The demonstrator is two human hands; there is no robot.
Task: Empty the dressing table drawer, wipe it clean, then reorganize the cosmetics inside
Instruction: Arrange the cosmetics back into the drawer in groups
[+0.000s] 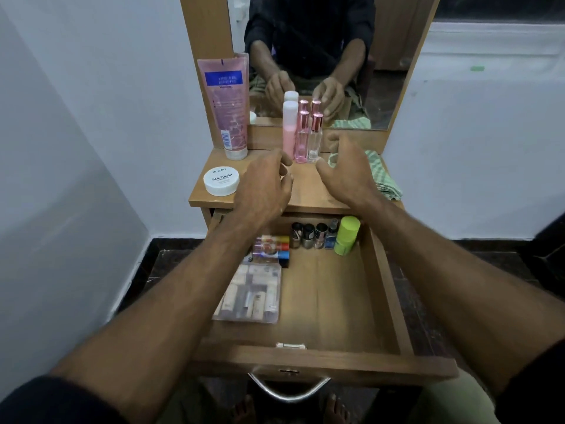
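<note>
The wooden drawer (382, 289) stands pulled out below the table top (308, 191). Inside lie a clear pouch of small tubes (249, 293), several capped sticks (272, 247), a row of nail polish bottles (308, 235) and a green cylinder (347, 235). On the top stand a pink bottle with a white cap (289, 130), a pink spray bottle (302, 137) and a clear spray bottle (315, 137). My left hand (263, 186) hovers just in front of the pink bottles, fingers loosely curled and holding nothing. My right hand (344, 169) is spread open right of the clear bottle.
A tall pink tube (227, 102) and a white nail polish remover jar (221, 180) sit at the left of the top. A green checked cloth (383, 175) lies at the right. A mirror (312, 56) stands behind, white walls on both sides. The drawer's metal handle (289, 390) faces me.
</note>
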